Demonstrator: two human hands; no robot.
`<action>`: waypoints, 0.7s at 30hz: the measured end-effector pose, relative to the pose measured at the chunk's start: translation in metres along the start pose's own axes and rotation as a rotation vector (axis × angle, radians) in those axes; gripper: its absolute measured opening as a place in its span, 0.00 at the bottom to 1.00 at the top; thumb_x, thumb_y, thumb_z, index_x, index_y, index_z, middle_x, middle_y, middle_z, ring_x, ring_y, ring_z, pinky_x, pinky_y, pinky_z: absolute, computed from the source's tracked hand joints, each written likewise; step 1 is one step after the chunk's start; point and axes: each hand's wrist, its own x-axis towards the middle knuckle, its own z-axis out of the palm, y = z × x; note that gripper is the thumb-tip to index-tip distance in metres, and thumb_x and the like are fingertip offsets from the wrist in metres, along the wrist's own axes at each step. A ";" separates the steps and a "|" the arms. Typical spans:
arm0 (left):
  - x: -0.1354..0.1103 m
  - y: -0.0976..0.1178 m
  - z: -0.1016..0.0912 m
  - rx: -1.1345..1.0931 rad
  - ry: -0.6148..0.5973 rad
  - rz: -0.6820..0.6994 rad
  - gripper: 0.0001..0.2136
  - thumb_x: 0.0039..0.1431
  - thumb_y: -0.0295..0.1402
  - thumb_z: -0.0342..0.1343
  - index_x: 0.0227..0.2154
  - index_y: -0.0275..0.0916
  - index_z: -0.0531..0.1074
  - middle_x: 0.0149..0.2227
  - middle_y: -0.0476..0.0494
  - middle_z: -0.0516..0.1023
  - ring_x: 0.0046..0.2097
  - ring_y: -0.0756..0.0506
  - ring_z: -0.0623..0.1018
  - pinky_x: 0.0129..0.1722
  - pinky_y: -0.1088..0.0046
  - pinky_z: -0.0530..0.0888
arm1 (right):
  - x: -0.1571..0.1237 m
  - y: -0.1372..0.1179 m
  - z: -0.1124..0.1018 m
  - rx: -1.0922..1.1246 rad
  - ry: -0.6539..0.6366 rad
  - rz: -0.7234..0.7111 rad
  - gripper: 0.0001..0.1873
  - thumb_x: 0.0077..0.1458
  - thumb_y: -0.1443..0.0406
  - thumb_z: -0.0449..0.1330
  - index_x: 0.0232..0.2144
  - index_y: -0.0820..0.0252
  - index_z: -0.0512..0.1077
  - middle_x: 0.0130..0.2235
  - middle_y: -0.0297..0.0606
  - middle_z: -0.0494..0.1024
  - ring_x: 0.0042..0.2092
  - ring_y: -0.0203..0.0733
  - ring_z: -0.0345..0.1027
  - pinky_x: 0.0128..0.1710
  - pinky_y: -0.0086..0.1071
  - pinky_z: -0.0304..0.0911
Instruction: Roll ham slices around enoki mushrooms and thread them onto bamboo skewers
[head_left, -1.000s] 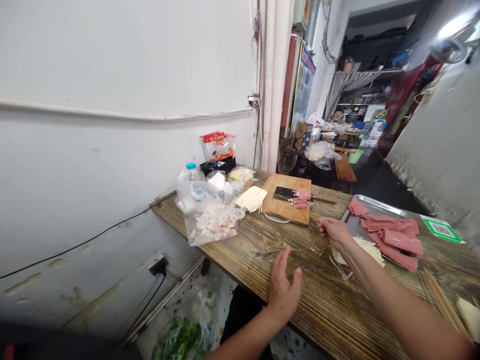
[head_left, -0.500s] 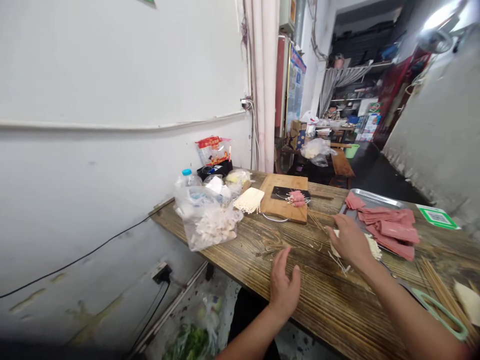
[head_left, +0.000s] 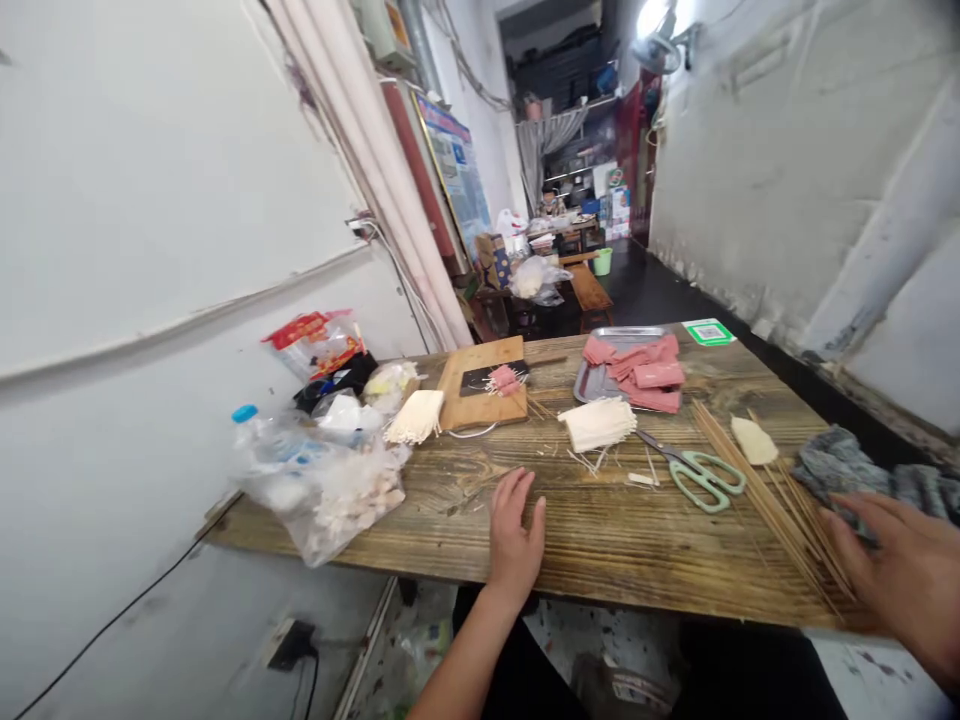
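My left hand (head_left: 516, 530) rests near the table's front edge, fingers stretched, holding nothing. At the far right, my right hand (head_left: 896, 565) is at a crumpled grey cloth (head_left: 840, 462), its thumb and fingers apart. Its fingertips overlap the cloth's near side; a firm grip does not show. Beside that hand lie thin wooden skewers (head_left: 757, 500) and a pale wedge-shaped piece (head_left: 754, 440). Green-handled scissors (head_left: 705, 478) lie left of the skewers. Between the hands and farther back is a bundle of enoki mushrooms (head_left: 600, 424).
A metal tray (head_left: 592, 385) holds pink meat slices (head_left: 649, 375). Left of it, a wooden cutting board (head_left: 480, 408) carries pink rolls on skewers (head_left: 505, 380). More enoki (head_left: 417, 416) and a plastic bag of pale pieces (head_left: 337, 510) lie left. A green-edged code card (head_left: 709, 332) is at the back.
The view has turned right. My right hand has moved from over the enoki bundle and tray to the grey cloth at the far right. My left hand stays near the table's front edge.
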 end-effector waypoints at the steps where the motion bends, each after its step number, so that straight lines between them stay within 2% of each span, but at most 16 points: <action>1: 0.002 0.006 0.003 0.009 -0.036 0.042 0.15 0.62 0.31 0.51 0.51 0.40 0.70 0.54 0.38 0.71 0.58 0.42 0.69 0.59 0.53 0.66 | -0.004 -0.001 -0.006 -0.008 0.015 0.046 0.20 0.56 0.51 0.46 0.50 0.35 0.64 0.42 0.47 0.74 0.49 0.61 0.67 0.49 0.52 0.62; 3: 0.004 0.017 0.011 0.020 -0.094 0.108 0.14 0.62 0.32 0.52 0.51 0.40 0.70 0.53 0.39 0.72 0.57 0.42 0.69 0.58 0.53 0.67 | -0.007 -0.004 -0.016 -0.020 0.014 0.097 0.20 0.57 0.50 0.45 0.48 0.40 0.67 0.41 0.48 0.74 0.47 0.62 0.68 0.47 0.52 0.63; 6: 0.002 0.028 0.025 0.039 -0.166 0.164 0.14 0.62 0.32 0.52 0.50 0.40 0.70 0.53 0.39 0.73 0.56 0.41 0.70 0.58 0.53 0.68 | 0.000 -0.007 -0.021 -0.017 -0.032 0.060 0.19 0.58 0.53 0.46 0.41 0.50 0.72 0.38 0.49 0.75 0.42 0.59 0.70 0.45 0.49 0.64; 9: -0.005 0.033 0.036 0.064 -0.202 0.189 0.14 0.62 0.32 0.53 0.50 0.40 0.71 0.53 0.39 0.73 0.56 0.41 0.71 0.57 0.53 0.69 | 0.009 -0.005 -0.016 -0.089 -0.139 -0.022 0.17 0.58 0.56 0.48 0.33 0.55 0.74 0.33 0.48 0.75 0.37 0.55 0.70 0.39 0.46 0.65; 13: -0.010 0.033 0.038 0.076 -0.194 0.192 0.14 0.63 0.31 0.51 0.50 0.40 0.70 0.53 0.38 0.73 0.56 0.42 0.71 0.57 0.54 0.69 | 0.027 -0.013 -0.006 -0.149 -0.252 -0.074 0.16 0.58 0.59 0.49 0.27 0.58 0.73 0.28 0.44 0.73 0.32 0.49 0.68 0.34 0.41 0.63; 17: -0.008 0.028 0.031 0.083 -0.151 0.168 0.13 0.63 0.31 0.51 0.50 0.40 0.71 0.52 0.38 0.73 0.56 0.42 0.71 0.56 0.54 0.70 | 0.073 -0.035 0.017 -0.005 -0.326 -0.116 0.12 0.57 0.61 0.53 0.31 0.58 0.75 0.34 0.43 0.76 0.37 0.46 0.69 0.36 0.35 0.61; 21: -0.005 0.023 0.027 0.064 -0.073 0.118 0.13 0.62 0.31 0.51 0.49 0.39 0.71 0.51 0.38 0.74 0.55 0.42 0.72 0.55 0.54 0.71 | 0.137 -0.052 0.062 0.140 -0.407 -0.200 0.08 0.54 0.66 0.57 0.34 0.58 0.77 0.40 0.41 0.79 0.44 0.45 0.68 0.45 0.33 0.60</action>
